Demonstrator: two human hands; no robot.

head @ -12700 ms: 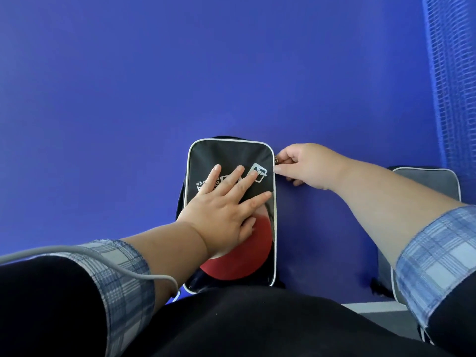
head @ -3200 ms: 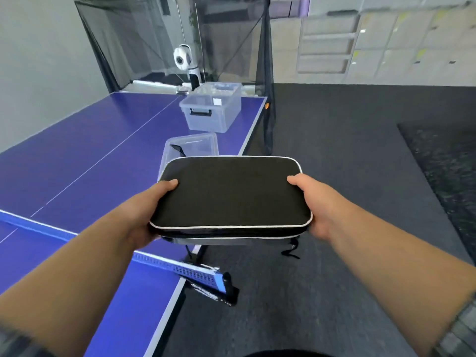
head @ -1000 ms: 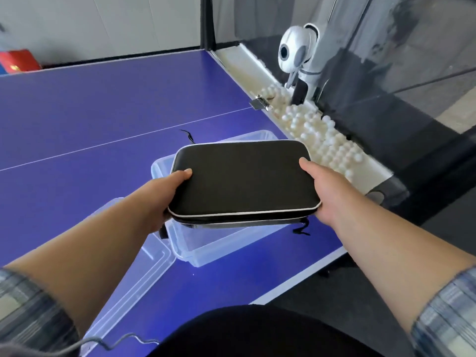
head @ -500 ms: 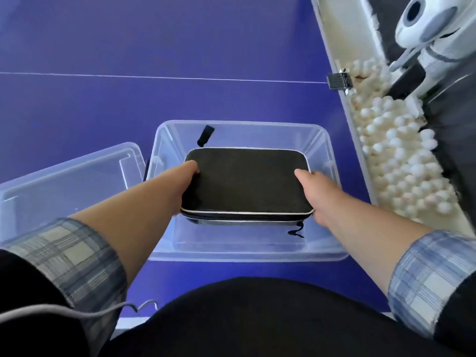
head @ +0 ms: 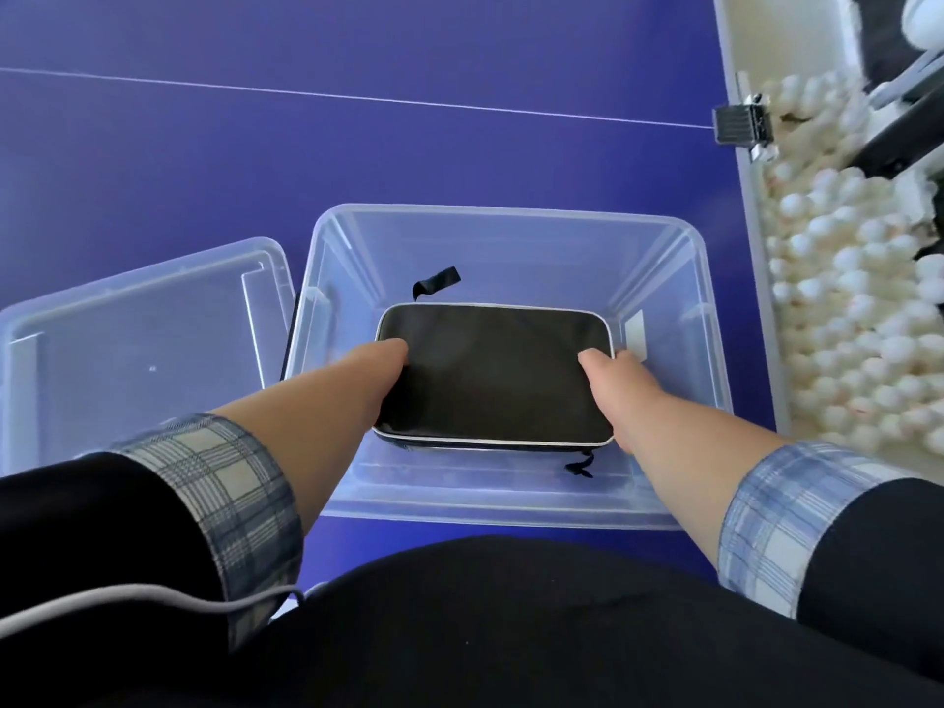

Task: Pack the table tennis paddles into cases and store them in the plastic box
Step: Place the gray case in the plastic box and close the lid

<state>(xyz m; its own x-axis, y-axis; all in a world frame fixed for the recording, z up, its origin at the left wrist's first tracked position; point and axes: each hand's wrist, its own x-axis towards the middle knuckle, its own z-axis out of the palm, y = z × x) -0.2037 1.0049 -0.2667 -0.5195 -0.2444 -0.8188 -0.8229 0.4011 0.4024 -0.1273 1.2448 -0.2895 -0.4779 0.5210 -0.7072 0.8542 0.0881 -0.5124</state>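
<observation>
The case (head: 493, 375) has sunk deeper into the box (head: 511, 222) at frame centre. The left hand (head: 378, 370) and right hand (head: 613, 380) clasp its short ends. Best lower it level, then slide fingers out sideways.

Both hands hold a black case (head: 493, 373) inside the clear plastic box (head: 503, 224), the left hand (head: 370, 373) at its left edge and the right hand (head: 620, 380) at its right. It seems to sit low in the box. The lid (head: 138, 319) lies just left on the blue table (head: 357, 155).
</observation>
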